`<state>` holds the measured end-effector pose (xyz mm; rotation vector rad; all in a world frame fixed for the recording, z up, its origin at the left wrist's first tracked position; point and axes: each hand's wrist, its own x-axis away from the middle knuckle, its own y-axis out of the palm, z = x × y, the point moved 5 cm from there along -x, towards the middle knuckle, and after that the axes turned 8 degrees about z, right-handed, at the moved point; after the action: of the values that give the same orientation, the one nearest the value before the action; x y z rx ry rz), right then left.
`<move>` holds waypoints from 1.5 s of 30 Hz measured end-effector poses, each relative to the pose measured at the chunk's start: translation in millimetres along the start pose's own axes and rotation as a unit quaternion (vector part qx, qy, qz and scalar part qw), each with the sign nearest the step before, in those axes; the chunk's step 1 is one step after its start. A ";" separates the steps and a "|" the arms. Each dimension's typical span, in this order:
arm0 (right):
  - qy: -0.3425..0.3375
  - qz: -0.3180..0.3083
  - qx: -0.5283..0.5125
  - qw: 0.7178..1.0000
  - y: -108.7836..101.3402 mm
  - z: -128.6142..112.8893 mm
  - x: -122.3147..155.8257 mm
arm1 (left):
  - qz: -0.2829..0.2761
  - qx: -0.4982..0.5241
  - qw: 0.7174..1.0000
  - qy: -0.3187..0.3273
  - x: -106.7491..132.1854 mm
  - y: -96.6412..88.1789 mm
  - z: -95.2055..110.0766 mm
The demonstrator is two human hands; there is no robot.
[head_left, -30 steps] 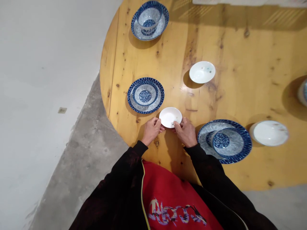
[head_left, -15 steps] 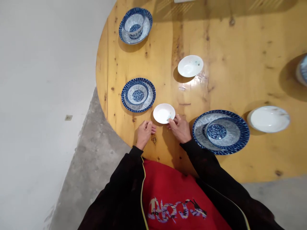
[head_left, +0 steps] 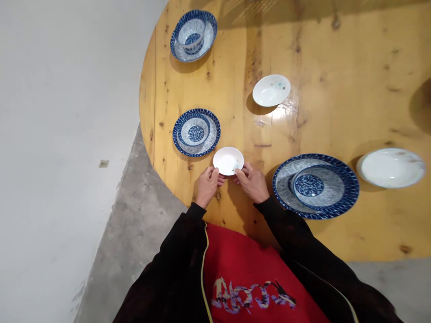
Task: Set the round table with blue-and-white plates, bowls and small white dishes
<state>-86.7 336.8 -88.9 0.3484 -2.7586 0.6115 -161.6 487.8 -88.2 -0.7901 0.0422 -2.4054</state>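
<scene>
A small white dish (head_left: 228, 160) with a few greenish spots is held near the table's front edge. My left hand (head_left: 208, 183) grips its lower left rim, the thumb on top and the fingers curled below. On the lower right rim, my right hand (head_left: 251, 180) pinches the dish in the same way. Just beyond my left hand is a blue-patterned plate (head_left: 215, 134) with a smaller blue-patterned bowl (head_left: 195, 130) on it. Close by my right forearm lies a larger blue-rimmed plate (head_left: 352, 190) bearing a blue-patterned bowl (head_left: 309, 185).
The round-ended wooden table (head_left: 229, 94) carries a white spotted bowl (head_left: 269, 92) near the middle and another white bowl (head_left: 390, 167) at right. At the far left, a blue bowl (head_left: 191, 32) rests on a blue-rimmed plate (head_left: 211, 38). A white wall (head_left: 67, 89) stands on the left.
My left hand has moved up to the dish and taken hold of its left rim. My right hand keeps its grip. The view has shifted slightly.
</scene>
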 end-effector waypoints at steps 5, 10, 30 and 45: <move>0.039 0.004 -0.045 0.998 -13.2 17.1 11.5 | 0.027 0.009 0.999 -0.018 9.2 -20.4 -3.9; 0.063 -0.008 -0.090 0.994 -16.1 31.0 38.2 | 0.069 -0.008 0.997 -0.038 31.4 -52.0 -17.7; 0.040 0.154 0.017 0.987 64.8 44.0 111.5 | -0.002 -0.019 1.000 0.017 25.4 -189.3 -44.8; 0.089 0.368 0.260 0.888 84.5 35.3 105.2 | 0.049 -0.041 0.997 0.052 -12.5 -349.6 -55.6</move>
<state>-217.3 377.8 -115.9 -0.6659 -2.4371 1.4810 -370.8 772.9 -68.0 -0.6816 0.2178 -2.3614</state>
